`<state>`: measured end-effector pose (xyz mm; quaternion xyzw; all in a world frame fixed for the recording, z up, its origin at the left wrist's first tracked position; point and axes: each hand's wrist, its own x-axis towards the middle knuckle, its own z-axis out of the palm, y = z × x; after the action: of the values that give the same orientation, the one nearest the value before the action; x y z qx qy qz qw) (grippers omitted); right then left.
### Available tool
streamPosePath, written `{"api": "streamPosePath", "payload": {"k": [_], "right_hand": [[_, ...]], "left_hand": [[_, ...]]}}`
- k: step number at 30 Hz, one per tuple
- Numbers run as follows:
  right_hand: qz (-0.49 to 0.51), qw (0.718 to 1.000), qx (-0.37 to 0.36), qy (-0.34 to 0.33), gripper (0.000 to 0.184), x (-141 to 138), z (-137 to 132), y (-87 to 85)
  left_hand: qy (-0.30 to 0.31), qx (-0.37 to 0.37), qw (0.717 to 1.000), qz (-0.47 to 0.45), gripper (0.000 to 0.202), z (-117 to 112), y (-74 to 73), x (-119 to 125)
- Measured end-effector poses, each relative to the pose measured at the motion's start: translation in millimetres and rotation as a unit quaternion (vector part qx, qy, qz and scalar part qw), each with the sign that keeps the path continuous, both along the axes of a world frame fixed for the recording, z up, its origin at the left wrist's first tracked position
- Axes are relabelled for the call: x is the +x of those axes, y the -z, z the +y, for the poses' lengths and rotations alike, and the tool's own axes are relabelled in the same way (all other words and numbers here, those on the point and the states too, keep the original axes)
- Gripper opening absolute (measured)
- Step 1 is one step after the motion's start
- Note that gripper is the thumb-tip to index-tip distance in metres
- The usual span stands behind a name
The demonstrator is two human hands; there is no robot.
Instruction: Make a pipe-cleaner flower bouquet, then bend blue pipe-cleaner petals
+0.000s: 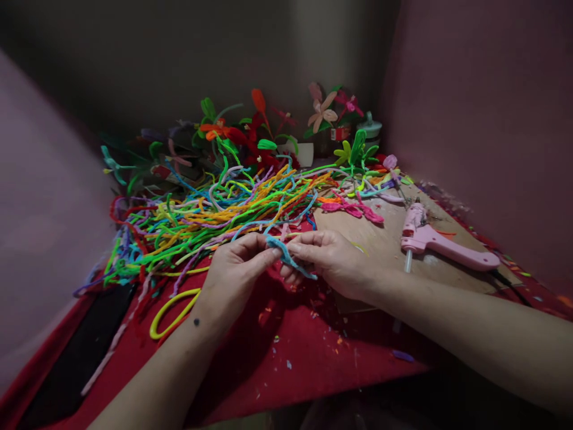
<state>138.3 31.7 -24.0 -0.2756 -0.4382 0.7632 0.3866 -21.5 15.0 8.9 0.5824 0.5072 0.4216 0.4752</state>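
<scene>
A light blue pipe cleaner (290,258) is bent between my two hands, its short tail pointing down to the right. My left hand (237,269) pinches it between thumb and forefinger from the left. From the other side, my right hand (331,260) closes on it with thumb and fingers, the lower fingers curled underneath. A longer blue strand rises behind the fingertips toward the pile; whether it joins the held piece I cannot tell. Just beyond the hands lies a big heap of coloured pipe cleaners (215,221).
A pink glue gun (441,239) lies on a brown board (385,227) at right. Pipe-cleaner flowers (322,110) stand along the back wall. On the red cloth (268,370) are fuzz scraps, a yellow loop (156,316) and a flat black object (80,358) at left.
</scene>
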Motion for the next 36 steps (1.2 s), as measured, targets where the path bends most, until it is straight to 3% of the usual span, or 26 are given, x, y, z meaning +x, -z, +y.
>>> {"api": "streamPosePath", "payload": {"k": [5,11,20,31,36], "right_hand": [[-0.062,0.997,0.029,0.033,0.02,-1.1,-4.6,-4.0],[-0.081,0.995,0.025,0.052,0.021,-2.0,-5.9,-4.9],[-0.081,0.996,0.006,0.033,0.012,-1.0,-5.8,-3.4],[-0.114,0.992,0.048,0.027,0.012,-2.5,-7.1,-3.4],[-0.142,0.99,0.013,0.018,0.018,-4.7,-9.2,-7.5]], "left_hand": [[-0.003,0.001,0.999,0.032,0.012,1.0,-0.8,-0.9],[0.012,-0.017,1.0,-0.006,0.013,0.8,-1.5,-1.5],[0.056,-0.044,0.997,-0.031,0.007,2.3,2.7,-0.1],[0.023,-0.041,0.998,-0.046,0.008,-0.1,4.3,2.1],[0.038,-0.035,0.997,-0.056,0.006,-1.1,3.0,4.9]]}}
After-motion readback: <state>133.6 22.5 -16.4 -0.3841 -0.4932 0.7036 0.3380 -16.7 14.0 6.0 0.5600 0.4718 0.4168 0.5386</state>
